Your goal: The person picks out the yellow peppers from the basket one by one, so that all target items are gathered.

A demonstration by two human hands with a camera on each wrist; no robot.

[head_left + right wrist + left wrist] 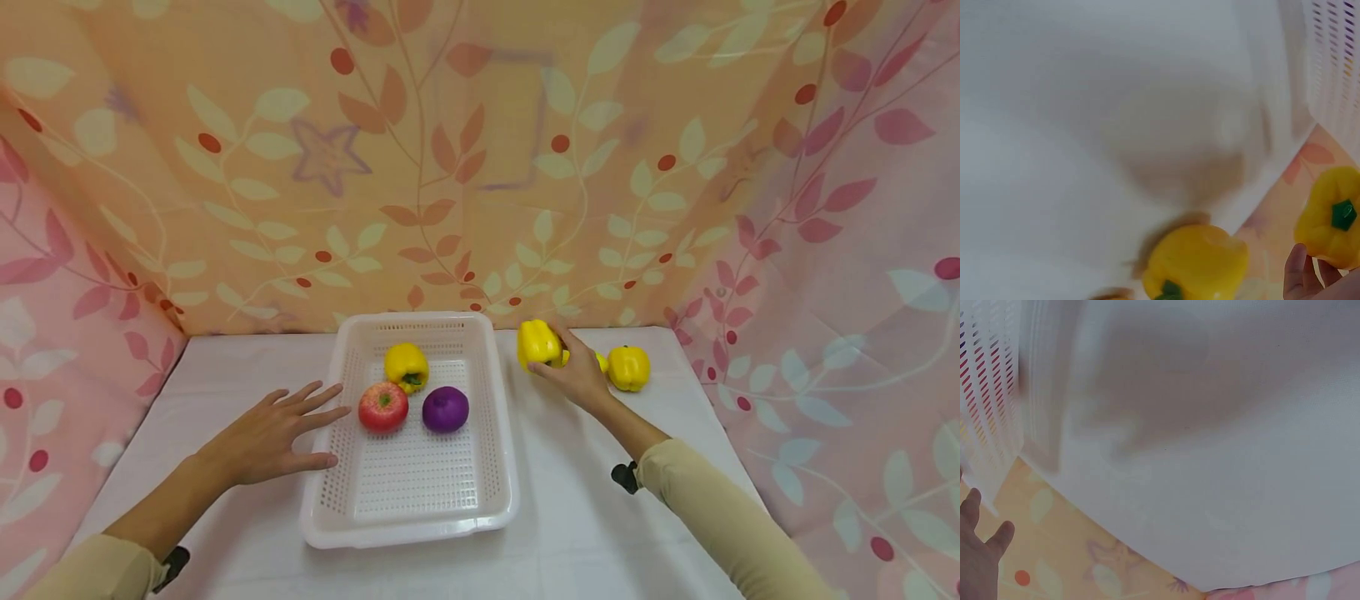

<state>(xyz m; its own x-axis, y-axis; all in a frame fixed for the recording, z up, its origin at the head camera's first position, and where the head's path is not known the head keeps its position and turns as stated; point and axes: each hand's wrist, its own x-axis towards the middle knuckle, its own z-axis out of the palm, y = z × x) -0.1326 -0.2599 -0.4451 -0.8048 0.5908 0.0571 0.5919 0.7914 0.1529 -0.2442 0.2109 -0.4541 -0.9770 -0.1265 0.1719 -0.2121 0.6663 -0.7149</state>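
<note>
My right hand (579, 377) holds a yellow bell pepper (537, 343) just right of the white basket, above the table. In the right wrist view the held pepper (1329, 212) shows its green stem, with fingers beneath it. A second yellow pepper (628, 368) sits on the table to the right; another yellow piece (602, 362) is mostly hidden behind the hand. My left hand (262, 437) hovers by the basket's left rim, fingers spread, holding nothing. Inside the basket (412, 492) lie a yellow bell pepper (406, 367), a red apple (383, 408) and a round purple vegetable (446, 410).
A white cloth covers the table (577, 517). Patterned orange fabric (420, 167) hangs along the back edge, and pink leaf-print fabric (847, 333) closes the sides. The basket has raised, perforated walls.
</note>
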